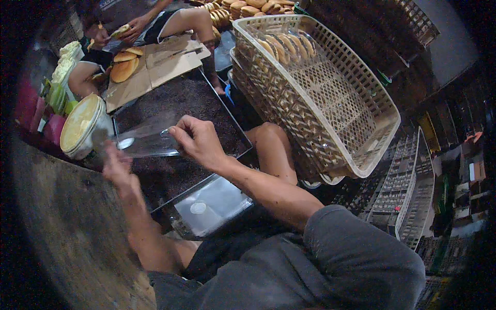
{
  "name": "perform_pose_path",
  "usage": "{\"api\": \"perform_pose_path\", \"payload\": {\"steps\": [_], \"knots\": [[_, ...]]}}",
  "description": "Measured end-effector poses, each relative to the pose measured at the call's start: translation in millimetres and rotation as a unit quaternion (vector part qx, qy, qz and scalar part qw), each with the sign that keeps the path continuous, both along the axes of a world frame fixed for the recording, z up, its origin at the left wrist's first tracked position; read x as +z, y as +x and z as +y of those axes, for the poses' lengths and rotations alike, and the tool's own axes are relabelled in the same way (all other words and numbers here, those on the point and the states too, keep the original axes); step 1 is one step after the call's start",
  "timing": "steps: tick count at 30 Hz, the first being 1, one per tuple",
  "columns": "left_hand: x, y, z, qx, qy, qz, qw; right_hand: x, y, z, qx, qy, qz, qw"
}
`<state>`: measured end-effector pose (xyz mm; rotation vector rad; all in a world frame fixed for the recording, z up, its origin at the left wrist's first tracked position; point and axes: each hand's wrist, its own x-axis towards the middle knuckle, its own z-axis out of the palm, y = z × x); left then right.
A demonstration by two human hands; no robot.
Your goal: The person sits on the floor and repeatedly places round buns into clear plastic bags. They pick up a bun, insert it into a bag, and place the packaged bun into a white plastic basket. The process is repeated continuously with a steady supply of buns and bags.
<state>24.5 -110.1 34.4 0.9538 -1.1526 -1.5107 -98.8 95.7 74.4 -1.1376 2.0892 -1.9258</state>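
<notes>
Grey shirt (pixel 356 253) looms closest at six o'clock! At nine, over the tray (pixel 233 121), a clear, glossy bag (pixel 155 144) with a white oval patch: right hand (pixel 199 139) pinches it; blurred left hand's (pixel 118 164) grip, can't tell!

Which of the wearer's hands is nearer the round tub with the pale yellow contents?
Left. The blurred left hand is close by the tub, at its lower right in the picture; the right hand is farther right, pinching a clear plastic bag.

far left: brown cardboard sheet (pixel 164 71) | far centre: heaped round buns (pixel 252 8) | left: white bucket (pixel 105 124), pale-yellow paste (pixel 78 123) | right: pale lattice crate (pixel 412 188)
</notes>
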Motion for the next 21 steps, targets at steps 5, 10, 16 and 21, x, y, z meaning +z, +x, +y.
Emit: {"api": "perform_pose_path", "payload": {"steps": [5, 10, 16, 21], "knots": [[28, 0, -23, -0.003, 0.083, 0.087, 0.993, -29, -32, 2, -0.105, 0.027, -0.053, 0.993], [36, -24, -10, -0.008, 0.106, 0.042, 0.993, -76, -73, 4, -0.195, 0.079, -0.035, 0.977], [33, -20, -26, 0.042, 0.024, 0.069, 0.996, -106, -76, -26, -0.304, 0.108, 0.071, 0.944], [22, -16, -41, 0.076, -0.005, 0.045, 0.996, -118, -80, -57, -0.206, 0.091, 0.216, 0.95]]}}
